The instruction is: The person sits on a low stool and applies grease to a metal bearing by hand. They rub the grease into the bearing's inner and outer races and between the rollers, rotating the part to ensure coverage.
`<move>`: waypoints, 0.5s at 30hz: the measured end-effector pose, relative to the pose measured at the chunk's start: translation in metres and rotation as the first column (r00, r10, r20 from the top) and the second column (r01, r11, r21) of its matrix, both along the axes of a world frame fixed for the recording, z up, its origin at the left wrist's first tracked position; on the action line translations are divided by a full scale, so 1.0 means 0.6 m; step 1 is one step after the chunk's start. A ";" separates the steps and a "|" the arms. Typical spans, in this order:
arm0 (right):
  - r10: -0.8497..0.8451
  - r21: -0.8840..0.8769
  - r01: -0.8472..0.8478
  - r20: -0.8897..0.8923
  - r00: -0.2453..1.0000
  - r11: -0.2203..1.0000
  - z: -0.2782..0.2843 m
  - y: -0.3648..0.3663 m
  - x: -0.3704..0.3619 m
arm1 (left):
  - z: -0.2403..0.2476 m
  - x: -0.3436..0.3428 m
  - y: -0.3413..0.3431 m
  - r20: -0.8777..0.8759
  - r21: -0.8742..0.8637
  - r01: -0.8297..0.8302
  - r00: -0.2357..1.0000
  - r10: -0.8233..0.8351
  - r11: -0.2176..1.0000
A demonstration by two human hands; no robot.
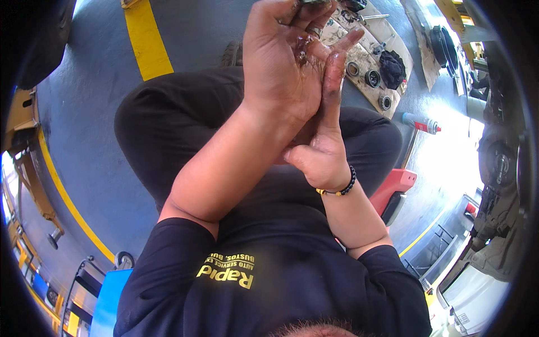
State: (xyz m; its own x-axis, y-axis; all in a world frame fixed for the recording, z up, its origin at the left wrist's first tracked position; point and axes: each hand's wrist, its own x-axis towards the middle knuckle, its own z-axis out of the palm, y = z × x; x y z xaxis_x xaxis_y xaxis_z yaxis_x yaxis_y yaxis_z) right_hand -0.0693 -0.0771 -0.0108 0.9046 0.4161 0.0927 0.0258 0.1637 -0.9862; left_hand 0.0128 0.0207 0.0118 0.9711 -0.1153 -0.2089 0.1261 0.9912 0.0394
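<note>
My left hand [281,81] is raised in front of me, palm toward me, with brown grease [303,50] smeared across it. Its fingers curl around a dark, shiny thing [312,2] that the top edge cuts off, so its kind does not show. Against the side of that palm rests my right hand [327,149], a beaded bracelet [341,188] on its wrist. The right fingers are stretched upward and stained with dark grease, while the thumb stands apart near the left wrist. No object shows in the right hand.
At the upper right, a stained cardboard sheet [359,84] carries a black ring-shaped part [372,78], a bearing-like ring [384,102] and a crumpled black thing [392,69]. A spray can [421,123] lies beside it. A red frame [397,182] stands near my right knee.
</note>
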 end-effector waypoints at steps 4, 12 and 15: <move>0.005 -0.172 0.003 0.048 0.999 0.985 -0.004 -0.003 -0.002 | 0.006 0.000 0.016 0.078 0.049 -0.075 0.994 0.071 0.996; 0.131 -0.674 0.346 0.550 0.825 0.653 0.032 -0.036 -0.013 | -0.010 0.013 0.046 0.255 -0.027 -0.113 0.960 0.116 0.993; -0.081 -0.460 0.317 0.463 0.883 0.829 0.023 -0.095 0.002 | 0.015 0.013 0.048 0.289 0.046 -0.113 0.952 0.095 0.992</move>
